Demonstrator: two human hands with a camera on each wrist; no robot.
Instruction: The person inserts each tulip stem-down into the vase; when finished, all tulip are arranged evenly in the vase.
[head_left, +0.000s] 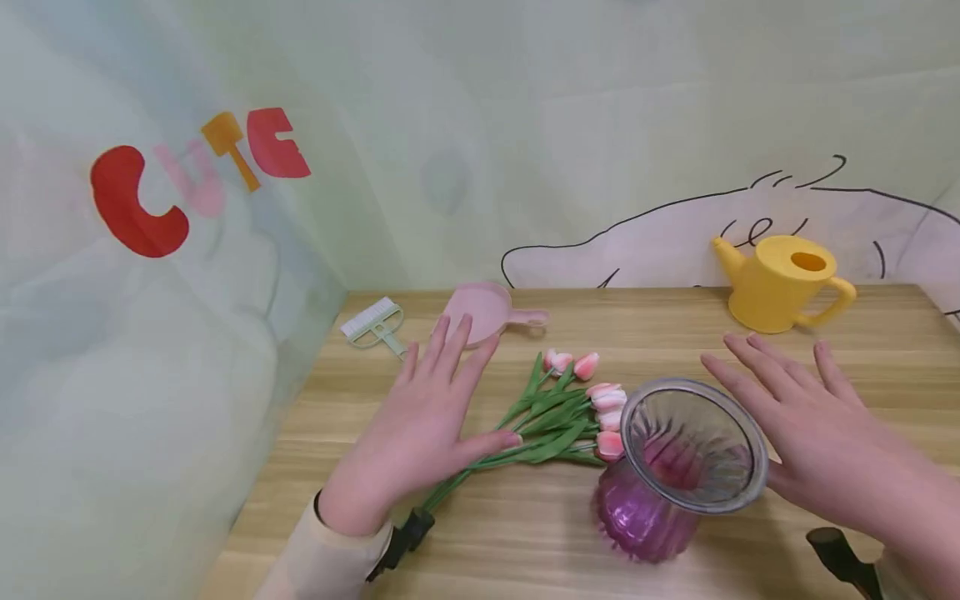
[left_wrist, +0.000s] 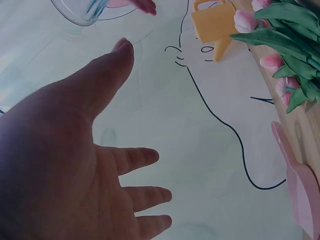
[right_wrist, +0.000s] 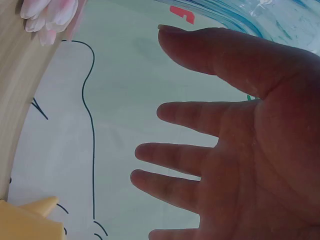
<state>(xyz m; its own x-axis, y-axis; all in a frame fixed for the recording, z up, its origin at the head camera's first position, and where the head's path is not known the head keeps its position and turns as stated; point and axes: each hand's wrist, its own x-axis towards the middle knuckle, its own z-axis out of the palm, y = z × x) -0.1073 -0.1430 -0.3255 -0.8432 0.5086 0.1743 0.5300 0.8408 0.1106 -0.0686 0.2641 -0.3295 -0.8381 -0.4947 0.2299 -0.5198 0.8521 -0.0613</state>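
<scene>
My left hand [head_left: 420, 425] is held over the tulip stems, fingers straight and spread, with nothing in its grasp. Pink-and-white tulips [head_left: 609, 398] with green leaves lie on the table, their heads pointing toward a vase [head_left: 652, 517]. That vase is ribbed glass, purple below with a clear grey rim, and stands upright. To its right, my right hand [head_left: 817, 425] is spread with straight fingers and holds nothing; the vase rim overlaps its thumb in the head view. In the right wrist view the right palm [right_wrist: 240, 170] shows bare, as does the left palm [left_wrist: 65, 165] in the left wrist view.
A yellow watering can [head_left: 780, 287] stands at the back right of the wooden table [head_left: 480, 550]. Toward the back left lie a pink toy pan [head_left: 483, 308] and a small green-and-white brush-like tool [head_left: 372, 318]. Printed fabric [head_left: 420, 125] hangs behind and at the left.
</scene>
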